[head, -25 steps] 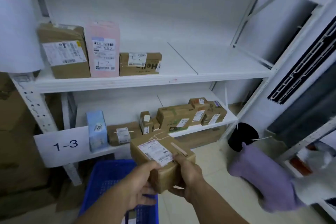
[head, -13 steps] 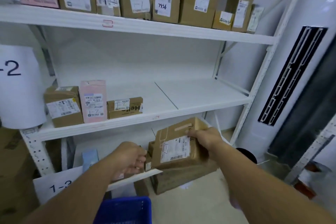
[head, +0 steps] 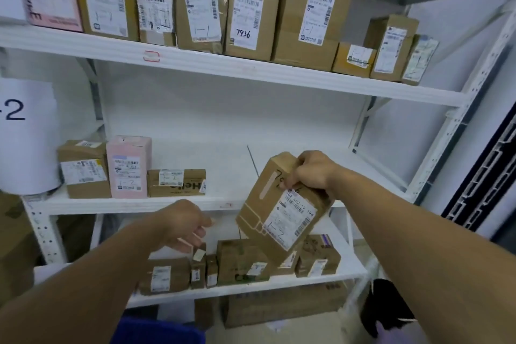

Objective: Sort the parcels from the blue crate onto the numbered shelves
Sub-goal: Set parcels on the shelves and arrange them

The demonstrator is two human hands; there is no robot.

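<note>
My right hand (head: 311,172) grips the top of a brown cardboard parcel (head: 276,215) with a white label marked 1-2. The parcel hangs tilted in front of the middle shelf (head: 139,205), at its front edge. My left hand (head: 183,225) floats lower left of the parcel with loosely curled fingers, holding nothing. Three parcels stand at the left of the middle shelf: a brown box (head: 83,169), a pink box (head: 128,166) and a flat brown box (head: 176,182). A corner of the blue crate (head: 156,331) shows at the bottom.
The top shelf (head: 251,71) carries a row of several labelled boxes. The lower shelf (head: 346,274) holds several small parcels. A paper sign ending in 2 (head: 25,134) hangs at the left post. A white upright (head: 460,120) bounds the right side; a black bag (head: 385,307) lies on the floor.
My right hand has lifted the parcel higher and further right, up to the middle shelf's edge. My left hand let go of it a second ago and now trails below.
</note>
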